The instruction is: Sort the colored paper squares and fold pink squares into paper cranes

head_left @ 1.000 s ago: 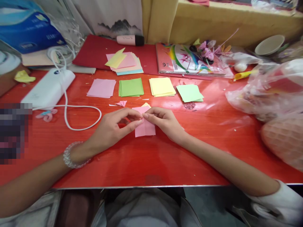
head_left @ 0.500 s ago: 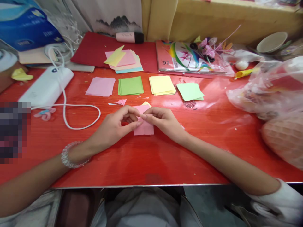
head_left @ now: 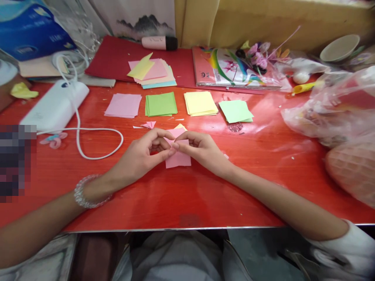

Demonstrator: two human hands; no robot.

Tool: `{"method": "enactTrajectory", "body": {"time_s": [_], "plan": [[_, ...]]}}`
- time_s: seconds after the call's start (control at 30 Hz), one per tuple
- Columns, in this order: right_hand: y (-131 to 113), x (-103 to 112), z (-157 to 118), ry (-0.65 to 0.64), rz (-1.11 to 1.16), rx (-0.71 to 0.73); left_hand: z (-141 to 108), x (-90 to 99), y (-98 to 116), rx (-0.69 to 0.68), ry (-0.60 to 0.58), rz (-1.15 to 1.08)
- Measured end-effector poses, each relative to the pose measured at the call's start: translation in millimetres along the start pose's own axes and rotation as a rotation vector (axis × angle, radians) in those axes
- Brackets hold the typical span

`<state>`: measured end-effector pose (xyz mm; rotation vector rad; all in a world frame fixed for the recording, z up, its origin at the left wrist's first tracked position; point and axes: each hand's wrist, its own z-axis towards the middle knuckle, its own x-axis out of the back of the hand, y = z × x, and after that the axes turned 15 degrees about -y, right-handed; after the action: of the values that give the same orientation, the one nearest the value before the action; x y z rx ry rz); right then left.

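A pink paper (head_left: 179,158) with creases lies on the red table, a yellow paper corner (head_left: 181,127) showing behind it. My left hand (head_left: 150,150) pinches the pink paper from the left, thumb and index finger near its middle. From the right my right hand (head_left: 197,146) pinches it at almost the same spot, so the fingertips of both hands nearly touch. The exact fold between the fingertips is too small to make out. A small folded pink piece (head_left: 149,124) rests just beyond my left hand.
Beyond my hands stand stacks of pink (head_left: 123,105), green (head_left: 161,104), yellow (head_left: 200,103) and mint (head_left: 236,111) squares. A white power bank (head_left: 54,107) with a looping cable (head_left: 101,158) is left. Plastic bags (head_left: 331,105) lie right.
The view has shifted slightly. Both hands keep their pinch on the pink paper, with hardly any movement of the fingers.
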<state>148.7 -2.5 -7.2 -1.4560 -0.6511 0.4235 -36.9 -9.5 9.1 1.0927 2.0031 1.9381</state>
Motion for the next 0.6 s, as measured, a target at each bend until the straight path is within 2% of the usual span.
{"method": "enactTrajectory", "body": {"time_s": [0.37,0.6], "plan": [[-1.9,-0.4,-1.3,0.016,-0.052,0.009,-1.7,-2.5,-0.6,-0.043,0.006,0.075],[-1.1,-0.6,0.9,0.019,-0.069,-0.021,1.3,-1.4,0.4,-0.018,-0.024,-0.043]]}}
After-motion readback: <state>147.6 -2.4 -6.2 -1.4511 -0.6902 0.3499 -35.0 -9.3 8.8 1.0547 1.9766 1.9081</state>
